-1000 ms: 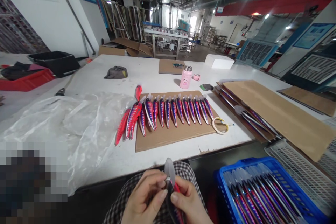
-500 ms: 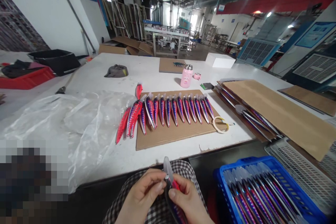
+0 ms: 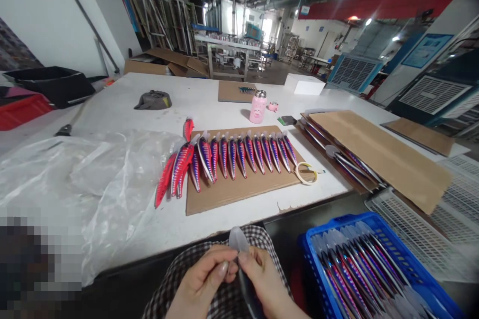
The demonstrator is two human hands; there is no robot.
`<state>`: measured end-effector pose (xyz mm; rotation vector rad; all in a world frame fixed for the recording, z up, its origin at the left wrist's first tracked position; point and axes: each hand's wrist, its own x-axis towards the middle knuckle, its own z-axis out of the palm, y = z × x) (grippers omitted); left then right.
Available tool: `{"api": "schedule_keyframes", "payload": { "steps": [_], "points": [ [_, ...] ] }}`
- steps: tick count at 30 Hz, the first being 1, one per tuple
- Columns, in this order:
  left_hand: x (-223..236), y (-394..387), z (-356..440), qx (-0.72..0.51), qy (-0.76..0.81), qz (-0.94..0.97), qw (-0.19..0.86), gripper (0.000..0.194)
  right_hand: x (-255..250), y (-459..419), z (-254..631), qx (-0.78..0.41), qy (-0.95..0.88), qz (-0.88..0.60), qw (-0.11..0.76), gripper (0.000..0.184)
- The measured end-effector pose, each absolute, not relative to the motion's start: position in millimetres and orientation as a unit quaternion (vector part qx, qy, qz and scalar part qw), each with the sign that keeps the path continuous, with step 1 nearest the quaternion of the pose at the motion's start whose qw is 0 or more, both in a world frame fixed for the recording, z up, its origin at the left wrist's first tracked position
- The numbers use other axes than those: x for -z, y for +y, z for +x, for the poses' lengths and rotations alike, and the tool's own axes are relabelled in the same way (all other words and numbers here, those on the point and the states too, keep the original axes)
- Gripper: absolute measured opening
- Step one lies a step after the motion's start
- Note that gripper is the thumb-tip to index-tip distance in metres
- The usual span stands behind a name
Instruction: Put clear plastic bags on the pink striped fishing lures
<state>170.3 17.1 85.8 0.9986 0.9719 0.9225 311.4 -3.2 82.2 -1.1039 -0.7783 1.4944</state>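
Over my lap, my right hand (image 3: 264, 276) is closed around a dark-backed fishing lure (image 3: 247, 293) with a clear lip pointing up. My left hand (image 3: 209, 276) is closed in a pinch beside the base of that lip; what its fingertips hold, if anything, is too small to make out. On the table ahead, a row of purple, red and silver fishing lures (image 3: 241, 157) lies across a cardboard sheet (image 3: 232, 198). Several red lures (image 3: 181, 169) overlap at the left end of the row.
At my right stands a blue basket (image 3: 309, 246) packed with lures. Cardboard sheets (image 3: 381, 154) with lures between them lie at the table's right. A plastic bag (image 3: 112, 174) spreads on the left. A yellowish ring (image 3: 297, 174), pink bottle (image 3: 258, 108) and grey cap (image 3: 153, 100) lie beyond.
My right thumb has moved up the lure toward the base of its lip, and the lure has turned, showing more dark back. The whole view has shifted slightly.
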Motion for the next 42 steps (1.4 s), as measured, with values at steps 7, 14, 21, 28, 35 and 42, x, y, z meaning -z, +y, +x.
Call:
{"api": "schedule_keyframes", "payload": {
  "steps": [7, 14, 21, 28, 35, 42],
  "points": [
    [-79, 16, 175, -0.427, 0.478, 0.404, 0.653, 0.017, -73, -4, 309, -0.622, -0.32, -0.477, 0.531, 0.046],
    [-56, 23, 165, -0.398, 0.51, 0.476, 0.595, 0.017, -76, -10, 311, -0.644, -0.352, -0.448, 0.51, 0.031],
    [-57, 21, 163, -0.365, 0.533, 0.553, 0.526, 0.022, -76, -12, 315, -0.61, -0.418, -0.449, 0.501, 0.04],
    [-70, 16, 169, -0.387, 0.564, 0.561, 0.466, 0.016, -77, -12, 314, -0.625, -0.396, -0.431, 0.516, 0.045],
    [-76, 15, 171, -0.387, 0.573, 0.567, 0.448, 0.012, -78, -12, 314, -0.628, -0.388, -0.43, 0.521, 0.045],
    [-76, 15, 172, -0.393, 0.574, 0.57, 0.437, 0.012, -80, -11, 314, -0.625, -0.386, -0.44, 0.517, 0.046]
  ]
}}
